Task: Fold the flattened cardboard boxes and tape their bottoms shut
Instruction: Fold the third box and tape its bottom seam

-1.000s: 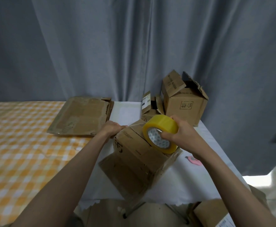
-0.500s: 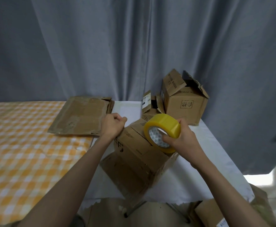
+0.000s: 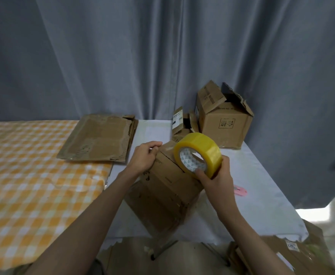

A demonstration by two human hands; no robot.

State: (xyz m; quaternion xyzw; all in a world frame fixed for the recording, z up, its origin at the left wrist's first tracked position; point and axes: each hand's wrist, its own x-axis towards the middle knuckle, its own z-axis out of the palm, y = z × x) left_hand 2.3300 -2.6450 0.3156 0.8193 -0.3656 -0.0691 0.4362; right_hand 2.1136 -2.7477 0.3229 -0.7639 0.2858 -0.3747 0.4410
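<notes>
Tape roll (image 3: 199,153) against folded box (image 3: 168,187)

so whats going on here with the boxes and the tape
A person is taping up a folded cardboard box standing on the white-covered table. The left hand grips the box's far upper edge, while the right hand holds a yellow tape roll against its top. A stack of flattened boxes waits to the left, and two opened-out boxes sit behind. A small pink thing lies on the table at right.
</notes>
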